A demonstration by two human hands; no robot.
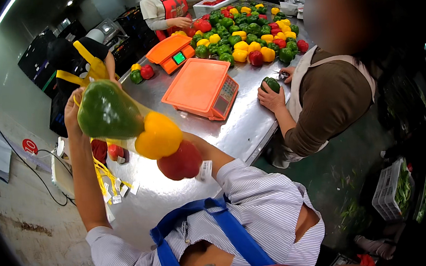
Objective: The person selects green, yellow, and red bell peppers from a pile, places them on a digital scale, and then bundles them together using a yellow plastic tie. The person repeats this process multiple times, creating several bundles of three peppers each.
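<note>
Three bagged peppers suspended beside the left hand

The left hand (73, 114), raised at the left, has its fingers curled closed about the gathered end of a yellow net (77, 97). The peppers lie to the right of this grip in a slanting row: the green pepper (107, 111) just beside the fingers, the yellow pepper (158, 136) in the middle, and the red pepper (180, 161) lowest, with a white tag (205, 171) at its side. The right forearm (204, 147) passes behind the row; the right hand is hidden there, and its grip cannot be told. Beneath is a metal table (178, 205).
</note>
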